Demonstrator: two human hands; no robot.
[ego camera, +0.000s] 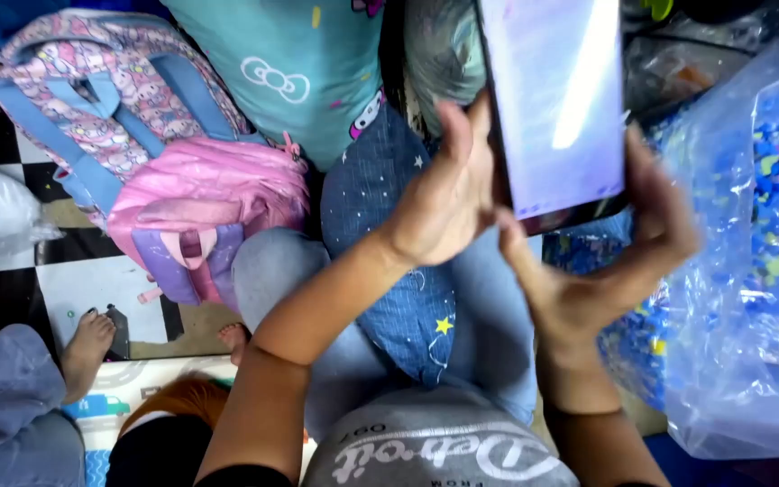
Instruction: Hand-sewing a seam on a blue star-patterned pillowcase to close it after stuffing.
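Fingers (462, 135) of both hands grasp a phone (556, 99), its top cut off.

A home floor: pink school backpack (151, 153), cushions (380, 243), playmat (151, 388).

Free room was scant. The glowing rectangular phone (556, 99) filled 12 o'clock, gripped at both edges by the left hand (448, 194) and right hand (619, 271). A clear plastic bag of blue pieces (755, 252) walled off 3 o'clock. A pink patterned backpack (151, 153) and teal cushion (295, 72) blocked 10 to 11 o'clock. A bare foot (87, 347) lay at 8 o'clock. Checkered floor (69, 280) at 9 o'clock stood open.
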